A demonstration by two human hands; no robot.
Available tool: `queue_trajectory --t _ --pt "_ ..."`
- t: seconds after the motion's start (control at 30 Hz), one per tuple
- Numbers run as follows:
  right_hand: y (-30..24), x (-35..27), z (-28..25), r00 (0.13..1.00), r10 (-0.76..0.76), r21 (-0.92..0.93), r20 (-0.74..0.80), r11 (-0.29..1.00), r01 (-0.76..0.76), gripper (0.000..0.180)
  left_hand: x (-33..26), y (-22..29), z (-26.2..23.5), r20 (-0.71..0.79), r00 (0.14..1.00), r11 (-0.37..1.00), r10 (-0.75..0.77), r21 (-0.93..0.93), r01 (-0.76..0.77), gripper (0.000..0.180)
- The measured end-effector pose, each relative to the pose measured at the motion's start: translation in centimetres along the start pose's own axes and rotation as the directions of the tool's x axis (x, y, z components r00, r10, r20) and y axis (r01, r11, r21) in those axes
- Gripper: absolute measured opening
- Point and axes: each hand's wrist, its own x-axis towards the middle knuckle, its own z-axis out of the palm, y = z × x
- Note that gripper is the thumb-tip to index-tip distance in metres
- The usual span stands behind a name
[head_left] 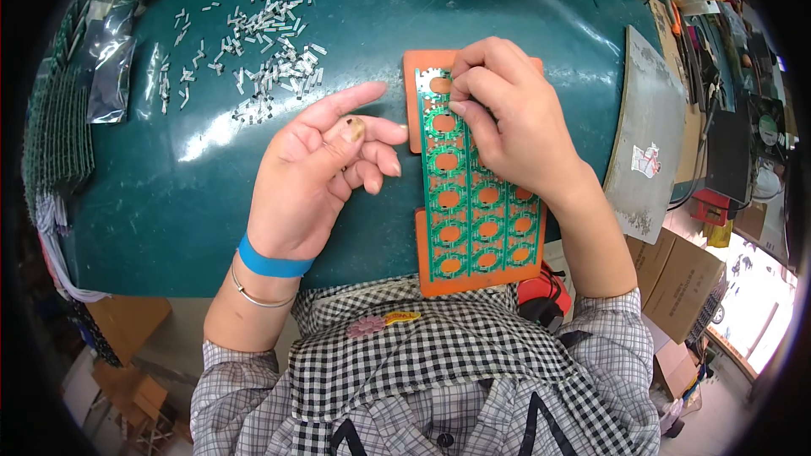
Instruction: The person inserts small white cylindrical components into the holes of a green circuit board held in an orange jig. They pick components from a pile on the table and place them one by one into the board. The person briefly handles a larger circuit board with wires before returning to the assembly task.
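Note:
A green circuit board panel [467,228] with rows of round cut-outs lies on an orange tray [481,284]. My right hand [513,114] is over the panel's far end, its fingertips pinched together at the board. What they hold, if anything, is too small to make out. Left of the panel, my left hand [317,156] is raised palm up, index finger stretched out and other fingers loosely curled. A small dark spot shows by its thumb tip. Many small clear-and-black parts [274,46] are scattered beyond my left hand.
The green work mat [363,25] covers the table. Stacked green boards [59,118] and a silver bag [111,67] stand at the left. A grey board [646,135] leans at the right edge, with a cardboard box [680,279] below it. Tools and cables crowd the far right.

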Motion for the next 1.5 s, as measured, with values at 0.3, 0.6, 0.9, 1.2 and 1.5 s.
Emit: queue_trajectory --t 0.3,0.6,0.9,1.2,1.5 --pt "-0.5 0.2 -1.1 0.999 -0.008 0.02 0.048 1.0 0.007 0.015 -0.4 -0.7 -0.7 0.143 0.989 0.991 -0.036 0.135 0.016 0.03" --pt "-4.4 0.1 -0.9 0.992 0.086 0.32 0.089 0.941 -0.11 0.016 -0.9 -1.0 0.2 0.195 0.98 0.977 -0.039 0.214 -0.004 0.045" --pt "-5.0 0.5 0.7 0.997 -0.068 0.237 -0.038 0.968 0.075 0.015 -1.3 -0.7 1.1 0.163 0.986 0.914 -0.013 0.401 -0.054 0.026" --pt "-5.2 -0.4 -0.5 0.999 -0.016 0.311 -0.028 0.95 0.024 0.016 -1.1 -0.5 0.2 0.22 0.971 0.97 -0.093 0.24 0.039 0.014" --pt "-4.0 -1.0 -2.4 0.999 0.006 0.295 -0.037 0.955 0.006 0.014 -0.6 -0.1 -1.1 0.238 0.97 0.993 -0.046 -0.094 0.07 0.031"
